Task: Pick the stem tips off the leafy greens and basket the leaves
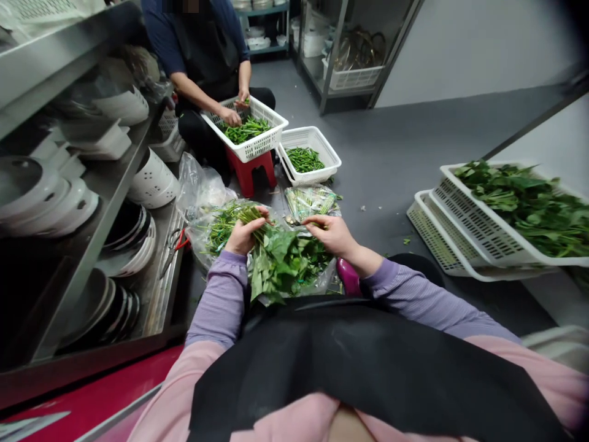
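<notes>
My left hand [245, 231] is wrapped round the stems of a bunch of leafy greens [280, 261] that hangs over my black apron. My right hand [332, 234] is closed in a pinch on a stem at the right side of the same bunch. Under the bunch lies a clear plastic bag of more greens [216, 230] on the floor. A second bag of cut stems [311, 201] lies just beyond my right hand.
A seated person across from me has both hands in a white basket of green stems [246, 127] on a red stool [251, 170]. Another white basket [309, 156] sits beside it. Stacked white trays of leaves [501, 215] stand at right. Metal shelves with dishes [92, 202] and scissors [173, 242] line the left.
</notes>
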The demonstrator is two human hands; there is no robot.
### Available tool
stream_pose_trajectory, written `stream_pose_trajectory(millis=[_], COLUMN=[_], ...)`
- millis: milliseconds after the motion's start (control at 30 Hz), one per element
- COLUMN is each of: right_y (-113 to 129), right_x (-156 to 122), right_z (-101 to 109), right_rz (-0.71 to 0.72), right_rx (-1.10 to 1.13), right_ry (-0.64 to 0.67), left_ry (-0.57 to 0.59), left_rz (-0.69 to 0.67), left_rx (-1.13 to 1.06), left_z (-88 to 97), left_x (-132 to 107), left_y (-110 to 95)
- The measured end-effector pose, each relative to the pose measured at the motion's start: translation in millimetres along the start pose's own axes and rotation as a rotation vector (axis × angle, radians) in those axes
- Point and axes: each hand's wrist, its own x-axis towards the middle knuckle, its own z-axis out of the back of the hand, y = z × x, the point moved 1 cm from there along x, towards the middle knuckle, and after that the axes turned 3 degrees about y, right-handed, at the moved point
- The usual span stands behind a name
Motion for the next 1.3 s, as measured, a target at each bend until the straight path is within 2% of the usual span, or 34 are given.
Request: stream_pose_trajectory(millis=[100, 167, 367, 500, 567, 667, 733, 800, 867, 900, 933, 967, 1033, 1067, 1100, 1167, 1233, 1300], right_y=[23.2, 28.5, 20.2, 16.6, 12.4, -2.1, -15.9, -28.6, -35.6, -36.6, -36.1, -34.6, -30.2, -27.8, -25.6, -22.5, -21.7, -22.3], right_x=[4.8, 6.2, -2.1, -6.5, -7.6, -9.1, -9.4, -9.1, -9.2, -9.9, -11.2, -13.4, -20.6, -24.6, -27.7, -31.0, -30.6, -28.1], right_z=[-7.8, -16.0, -26.8, -24.6, -23.7, -12.6, 8.7, 38.6, 63.9, 69.8, 69.3, 62.4, 34.9, 19.4, 5.8, -11.1, -12.4, -4.3], right_rz=[0.165, 0.178, -0.004, -0.041, -0.031, -0.045, -0.088, -0.128, -0.108, -0.090, -0.078, -0.077, -0.096, -0.115, -0.132, -0.168, -0.252, -0.376], right_rx=[-0.087, -0.087, 0.199, 0.319, 0.326, 0.261, 0.228, 0.198, 0.096, 0.025, -0.045, -0.098, -0.122, -0.093, -0.053, 0.068, 0.219, 0.380], right_ry=[0.106, 0.153, 0.182, 0.197, 0.125, -0.075, -0.257, -0.450, -0.555, -0.516, -0.388, -0.194, 0.250, 0.389, 0.449, 0.477, 0.476, 0.535], left_ry=[0.137, 0.179, 0.283, 0.249, 0.216, 0.145, 0.071, 0.007, -0.001, 0.033, 0.087, 0.154, 0.271, 0.299, 0.304, 0.273, 0.239, 0.233], left_rz=[0.031, 0.054, 0.138, 0.128, 0.114, 0.109, 0.112, 0.113, 0.111, 0.116, 0.128, 0.145, 0.177, 0.183, 0.182, 0.165, 0.144, 0.125], left_rx=[-0.186, -0.235, -0.244, -0.241, -0.254, -0.238, -0.170, -0.017, 0.151, 0.208, 0.237, 0.247, 0.237, 0.230, 0.226, 0.231, 0.249, 0.266], left_z=[-31.2, -42.7, -48.5, -50.1, -50.2, -44.4, -36.7, -29.7, -28.2, -30.5, -34.8, -40.4, -52.4, -57.3, -60.6, -62.4, -59.7, -56.3], left_x=[-6.5, -9.4, -15.1, -14.9, -12.3, -6.5, -3.1, -1.3, -1.7, -2.8, -4.4, -6.3, -10.4, -12.0, -13.0, -13.3, -12.1, -10.7], left_y=[3.2, 7.5, 16.1, 17.0, 17.2, 17.3, 17.2, 16.7, 16.0, 15.7, 15.6, 15.8, 16.5, 17.1, 17.7, 18.7, 19.1, 18.9])
